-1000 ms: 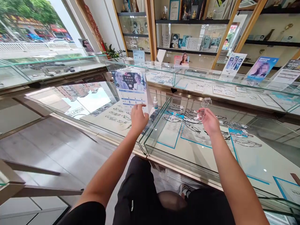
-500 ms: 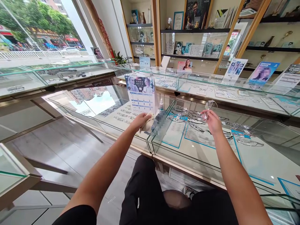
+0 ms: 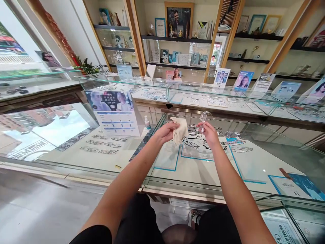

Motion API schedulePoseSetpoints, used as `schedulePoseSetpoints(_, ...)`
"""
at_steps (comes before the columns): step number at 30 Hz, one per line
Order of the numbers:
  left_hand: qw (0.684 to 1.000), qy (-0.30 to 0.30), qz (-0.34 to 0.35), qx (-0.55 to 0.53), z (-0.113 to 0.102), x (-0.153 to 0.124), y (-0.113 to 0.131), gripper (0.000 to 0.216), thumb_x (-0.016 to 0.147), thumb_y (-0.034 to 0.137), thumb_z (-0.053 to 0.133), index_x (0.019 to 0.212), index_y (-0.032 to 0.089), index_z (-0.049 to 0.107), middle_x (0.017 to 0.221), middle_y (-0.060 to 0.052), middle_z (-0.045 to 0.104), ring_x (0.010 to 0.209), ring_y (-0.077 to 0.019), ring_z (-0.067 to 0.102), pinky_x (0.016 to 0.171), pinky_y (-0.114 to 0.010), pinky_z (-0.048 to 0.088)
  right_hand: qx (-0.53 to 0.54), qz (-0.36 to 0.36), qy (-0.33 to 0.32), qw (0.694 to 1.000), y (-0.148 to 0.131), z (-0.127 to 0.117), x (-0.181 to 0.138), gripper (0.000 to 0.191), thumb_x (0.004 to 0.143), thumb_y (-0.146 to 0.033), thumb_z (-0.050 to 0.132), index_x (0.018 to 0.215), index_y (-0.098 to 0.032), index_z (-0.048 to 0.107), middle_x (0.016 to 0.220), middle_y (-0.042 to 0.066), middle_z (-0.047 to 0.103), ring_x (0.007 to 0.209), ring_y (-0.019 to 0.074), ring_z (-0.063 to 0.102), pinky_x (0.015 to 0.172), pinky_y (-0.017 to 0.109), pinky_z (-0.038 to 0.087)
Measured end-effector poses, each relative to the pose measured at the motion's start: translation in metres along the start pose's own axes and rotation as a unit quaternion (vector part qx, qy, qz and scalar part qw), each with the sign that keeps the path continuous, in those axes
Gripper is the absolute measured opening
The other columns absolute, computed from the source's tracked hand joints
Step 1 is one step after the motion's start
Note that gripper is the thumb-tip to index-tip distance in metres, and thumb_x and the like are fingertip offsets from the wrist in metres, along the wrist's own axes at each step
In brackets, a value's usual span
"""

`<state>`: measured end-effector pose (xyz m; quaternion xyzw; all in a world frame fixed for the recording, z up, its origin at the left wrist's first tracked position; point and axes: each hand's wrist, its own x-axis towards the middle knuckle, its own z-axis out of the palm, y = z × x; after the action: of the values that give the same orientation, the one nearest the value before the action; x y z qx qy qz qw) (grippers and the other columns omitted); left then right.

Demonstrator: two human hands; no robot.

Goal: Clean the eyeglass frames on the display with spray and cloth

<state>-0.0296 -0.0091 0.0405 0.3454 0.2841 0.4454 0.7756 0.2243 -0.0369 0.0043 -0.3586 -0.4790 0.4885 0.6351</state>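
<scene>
My left hand (image 3: 167,132) pinches a cream-coloured cloth (image 3: 180,129), which hangs down over the glass counter. A pair of clear-lensed eyeglasses (image 3: 203,117) is in my right hand (image 3: 209,133), held up by one side between thumb and fingers. A small gap separates the cloth from the eyeglasses. Below both hands, several eyeglass frames (image 3: 191,143) lie in the display case under the glass. Behind my left wrist stands a small white-capped spray bottle (image 3: 147,122).
A folded promotional card (image 3: 115,115) stands on the counter at the left. Beyond lies a second glass display case (image 3: 188,98) with upright cards along it. Shelves (image 3: 177,37) with framed pictures line the back wall. A potted plant (image 3: 87,66) is at the far left.
My left hand has lifted the cloth off the counter beside the bottle and carried it right, closer to the eyeglasses. My right hand still holds the eyeglasses. The view has turned right.
</scene>
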Motion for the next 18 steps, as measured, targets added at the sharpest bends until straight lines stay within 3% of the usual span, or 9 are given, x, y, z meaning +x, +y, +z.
schedulePoseSetpoints(3,1.0,0.004,0.016,-0.022,0.01,0.02,-0.011,0.037,0.08,-0.004,0.061,0.113,0.009,0.074,0.101,-0.013,0.084,0.1,-0.0247,0.083,0.106,-0.038,0.062,-0.002,-0.015,-0.001,1.0,-0.001,-0.001,0.001,0.031,0.085,-0.056,0.079,0.094,-0.026,0.078,0.101,0.002,0.079,0.084,0.0183,0.066,0.072,0.031,0.045)
schedulePoseSetpoints(6,0.999,0.013,0.014,-0.049,0.008,0.029,-0.024,0.037,0.089,0.007,0.058,0.122,0.009,0.073,0.111,-0.016,0.084,0.118,-0.03,0.079,0.115,-0.046,0.058,-0.015,-0.016,-0.01,1.0,-0.006,0.0,0.0,0.028,0.087,-0.054,0.077,0.091,-0.026,0.078,0.103,0.002,0.079,0.087,0.0191,0.066,0.074,0.031,0.047)
schedulePoseSetpoints(10,0.998,-0.024,-0.019,-0.058,-0.003,0.027,-0.035,0.035,0.104,0.03,0.055,0.126,0.011,0.073,0.123,-0.018,0.082,0.134,-0.0312,0.071,0.121,-0.046,0.053,-0.01,-0.015,-0.04,0.999,-0.013,0.005,-0.006,0.025,0.09,-0.051,0.075,0.092,-0.026,0.079,0.099,0.004,0.079,0.096,0.0222,0.069,0.083,0.034,0.052)
schedulePoseSetpoints(14,0.996,-0.054,-0.052,-0.048,-0.01,0.023,-0.039,0.042,0.107,0.041,0.055,0.132,0.012,0.072,0.129,-0.017,0.08,0.14,-0.0309,0.068,0.124,-0.045,0.05,0.029,0.003,-0.073,0.997,-0.017,0.01,-0.011,0.021,0.089,-0.047,0.078,0.088,-0.027,0.077,0.102,0.005,0.078,0.106,0.0252,0.07,0.097,0.039,0.055)
schedulePoseSetpoints(18,0.995,-0.066,-0.067,-0.044,-0.012,0.025,-0.04,0.041,0.107,0.042,0.056,0.13,0.012,0.073,0.127,-0.017,0.08,0.137,-0.0325,0.069,0.123,-0.046,0.05,0.041,0.031,-0.097,0.994,-0.019,0.012,-0.015,0.022,0.087,-0.047,0.081,0.085,-0.026,0.075,0.105,0.005,0.077,0.108,0.0269,0.071,0.099,0.042,0.057)
